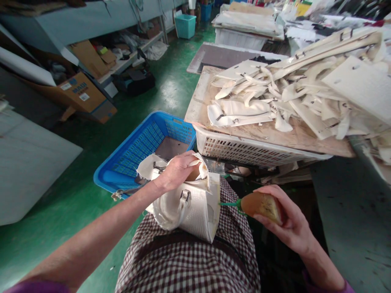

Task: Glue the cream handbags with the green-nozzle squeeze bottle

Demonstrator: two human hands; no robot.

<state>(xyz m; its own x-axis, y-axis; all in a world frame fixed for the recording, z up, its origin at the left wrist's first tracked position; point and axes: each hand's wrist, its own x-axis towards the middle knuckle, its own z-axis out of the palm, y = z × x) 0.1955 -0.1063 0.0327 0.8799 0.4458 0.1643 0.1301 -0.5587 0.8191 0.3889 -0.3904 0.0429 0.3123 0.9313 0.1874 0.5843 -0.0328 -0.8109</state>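
Note:
A white textured handbag (pixel 197 213) with a buckled strap and an unfinished zip edge rests on my lap, over a checked apron (pixel 183 268). My left hand (pixel 175 173) is closed on the bag's top edge, its fingers partly hidden in the opening. In my right hand (pixel 291 224) is an amber squeeze glue bottle (pixel 259 205) lying on its side. The bottle's thin green nozzle (pixel 230 203) points left, its tip at the bag's right side edge; whether it touches cannot be made out.
Beyond the bag stands a blue basket (pixel 122 162). A pile of white bag pieces (pixel 305 89) covers a board (pixel 201 97) on a white crate (pixel 232 148) at the right. Cardboard boxes (pixel 82 95) sit on the left beneath a bench. A dark green surface (pixel 351 219) lies at right.

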